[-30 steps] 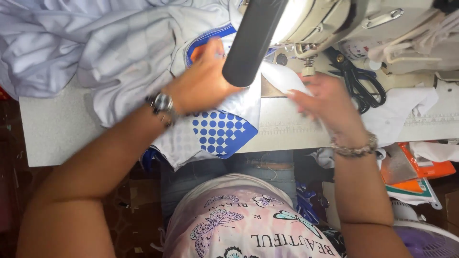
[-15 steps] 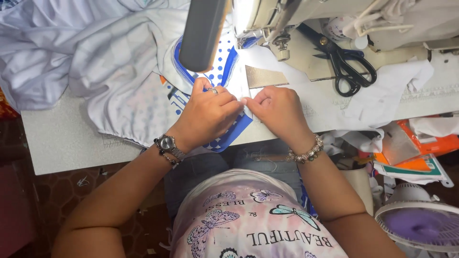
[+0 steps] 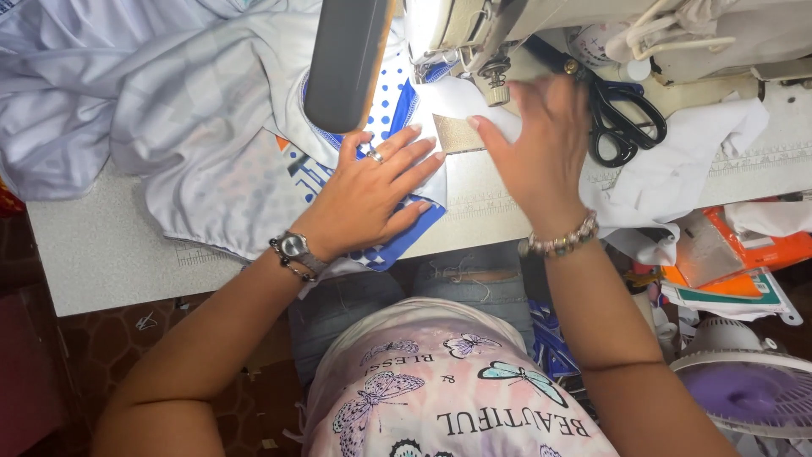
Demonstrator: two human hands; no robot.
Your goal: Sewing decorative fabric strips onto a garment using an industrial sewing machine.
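- At the far left of the counter (image 3: pixel 101 254), a loose heap of pale fabric (image 3: pixel 127 93) hangs near the edge; its weight could drag the seam crooked.
- Left hand (image 3: pixel 372 199) lies flat, fingers spread, gripping nothing, pressing the blue-and-white cloth (image 3: pixel 397 101) beside the sewing machine (image 3: pixel 474 34).
- Right hand (image 3: pixel 541 152), open and flat, pins the white piece (image 3: pixel 461 97); its fingertips sit close to the needle and risk a prick.
- Black scissors (image 3: pixel 622 118) lie just beside, touching more cloth, and could snag it.

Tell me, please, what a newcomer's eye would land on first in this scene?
Probably the two hands pressed flat on the table: the left hand on white fabric with blue dots, the right hand by the sewing machine. Black scissors lie just right of it, and a purple fan sits at lower right.
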